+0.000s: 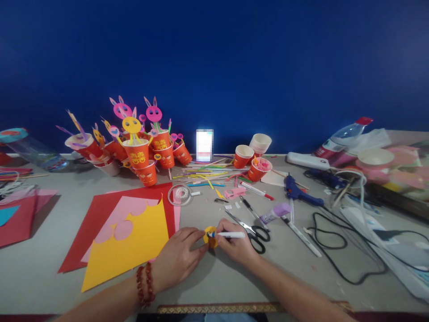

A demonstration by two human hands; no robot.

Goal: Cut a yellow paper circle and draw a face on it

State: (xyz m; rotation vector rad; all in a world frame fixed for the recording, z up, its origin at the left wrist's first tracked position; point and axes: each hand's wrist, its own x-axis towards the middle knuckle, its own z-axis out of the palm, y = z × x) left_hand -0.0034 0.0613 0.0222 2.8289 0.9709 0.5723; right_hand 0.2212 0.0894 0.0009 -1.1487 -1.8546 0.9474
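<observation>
1. The grey surface carries everything, in front of a dark blue wall.
2. A red sheet lies left of centre, with a pink sheet over it and a cut yellow sheet on top.
3. Behind the sheets stand red paper cups, some bearing paper rabbit faces.
4. The left hand, with red beads at its wrist, is partly open, palm down; its thumb and forefinger, slightly apart, touch the left edge of the yellow disc.
5. The right hand is closed around a white marker, its tip end over the disc.
6. A blue glue gun lies farther to the right.
7. Black-handled scissors lie just beside the right hand, near a purple glue stick.
8. The white marker lies nearly level across the fingers.
9. The yellow disc is between both hands, with a small dark-and-blue patch near its top.
</observation>
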